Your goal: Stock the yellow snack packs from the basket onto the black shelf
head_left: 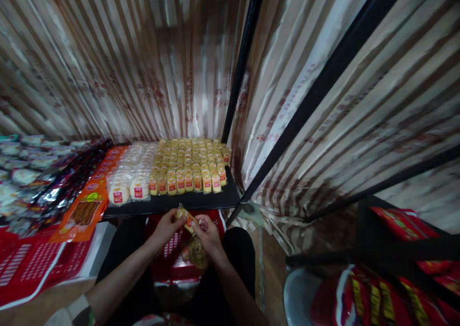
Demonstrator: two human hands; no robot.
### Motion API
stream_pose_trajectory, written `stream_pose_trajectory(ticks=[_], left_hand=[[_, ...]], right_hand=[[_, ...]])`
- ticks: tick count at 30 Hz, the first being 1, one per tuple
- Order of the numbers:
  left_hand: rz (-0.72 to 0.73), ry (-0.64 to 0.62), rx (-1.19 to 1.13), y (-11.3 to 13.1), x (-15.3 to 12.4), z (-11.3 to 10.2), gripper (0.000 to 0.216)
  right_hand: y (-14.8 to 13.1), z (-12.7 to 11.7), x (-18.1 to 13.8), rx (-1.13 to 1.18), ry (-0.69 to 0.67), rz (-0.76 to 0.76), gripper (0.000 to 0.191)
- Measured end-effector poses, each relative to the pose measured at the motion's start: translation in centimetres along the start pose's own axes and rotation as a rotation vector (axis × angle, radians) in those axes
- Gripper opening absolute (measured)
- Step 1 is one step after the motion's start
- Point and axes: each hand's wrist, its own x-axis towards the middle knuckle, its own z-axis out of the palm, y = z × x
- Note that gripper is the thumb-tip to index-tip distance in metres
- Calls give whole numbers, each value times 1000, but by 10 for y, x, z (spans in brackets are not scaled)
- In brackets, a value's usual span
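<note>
Both my hands meet just in front of a low black shelf (194, 200). My left hand (166, 226) and my right hand (208, 232) are both closed on one small yellow snack packet with a red label (187, 219), held tilted between them. Under my hands sits a red plastic basket (172, 261) with more packets (196, 252) in it. On the shelf stand tight rows of the same yellow packets (189, 165), and to their left a block of pale round packets (127, 177).
Orange packs (84, 211) and dark shiny packs (68, 182) lie along the left of the shelf. Red crates (25, 268) sit at the lower left. Black metal frame bars (316, 91) cross the striped curtain. Red bags (377, 297) rest in a bowl at the lower right.
</note>
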Motion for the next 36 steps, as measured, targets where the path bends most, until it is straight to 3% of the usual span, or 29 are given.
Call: stream_pose_trajectory(ticks=[3,10,19,26,36], left_hand=[[100,-36,123,14,16,4,39],[257,-36,316,66,74,26,39],[541,82,622,135,164,101,38],[639,41,774,141,215,141,34],[661,-71,1083,135,235,148,30]], right_hand=[[-11,-5,6,-79,37,-86,30],[-48,-32,47,-370,354,-374,42],[-70,-55,118,-387,379,-249,71],[-63,-63,137,-332,437,-235,75],[-60,-71,156,-325,485,-329,68]])
